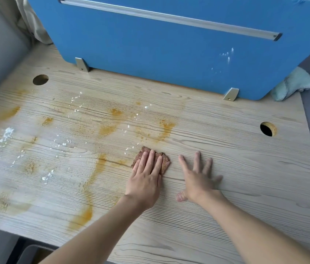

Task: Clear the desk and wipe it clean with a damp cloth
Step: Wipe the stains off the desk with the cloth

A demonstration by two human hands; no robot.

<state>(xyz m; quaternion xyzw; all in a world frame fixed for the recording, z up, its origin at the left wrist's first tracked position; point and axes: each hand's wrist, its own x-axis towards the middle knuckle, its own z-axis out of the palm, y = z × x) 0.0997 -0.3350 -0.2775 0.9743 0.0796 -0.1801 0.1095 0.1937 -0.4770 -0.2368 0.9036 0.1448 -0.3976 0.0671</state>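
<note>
A light wood-grain desk (245, 168) fills the view. Its left and middle parts carry orange-yellow stains (100, 164) and scattered white powder (7, 133). My left hand (146, 178) lies flat, fingers together, pressing a small brown cloth (164, 161) onto the desk near the middle. The cloth shows only around and beyond the fingertips. To its right, my right hand (198, 178) rests palm down on bare wood with the fingers spread and nothing in it.
A blue partition panel (160, 44) stands along the desk's back edge on two metal brackets, with white specks on its right side. A pale green cloth (293, 84) lies behind its right end. Two round cable holes (40, 79) (267, 129) pierce the desk top.
</note>
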